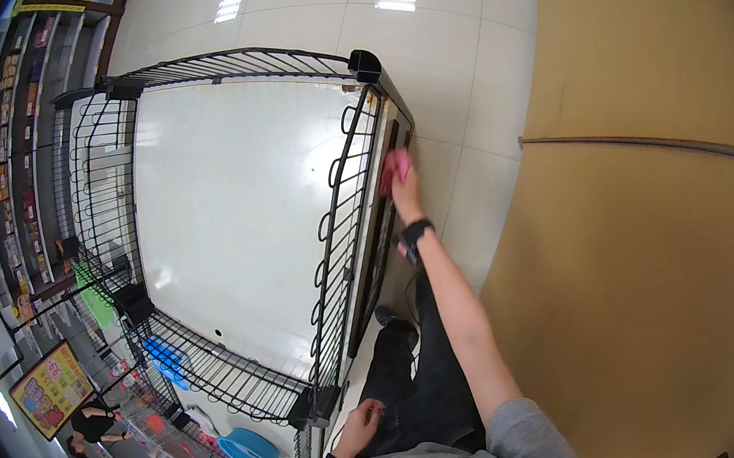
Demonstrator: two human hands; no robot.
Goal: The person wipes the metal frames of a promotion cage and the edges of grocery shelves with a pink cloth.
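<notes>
My right hand point(405, 189) is stretched forward and closed around a pink cloth point(394, 168). The cloth is pressed against the outer right side of a display stand point(369, 242), along its dark trim. A white panel point(233, 219) forms the stand's flat top, with black wire railings point(333, 233) around it. Rust-coloured marks show at its far right corner. My left hand point(363, 424) hangs by my thigh near the stand's closest corner, its fingers loosely bent and nothing visible in it. Both wrists wear black straps.
A tall tan panel point(634, 249) rises on the right, beside tiled floor point(438, 80). Stocked shelves point(16, 150) run along the left. Beyond the near railing sit a blue basin point(250, 451) and a yellow sign point(52, 388). A person point(92, 425) stands by a shopping cart point(160, 430).
</notes>
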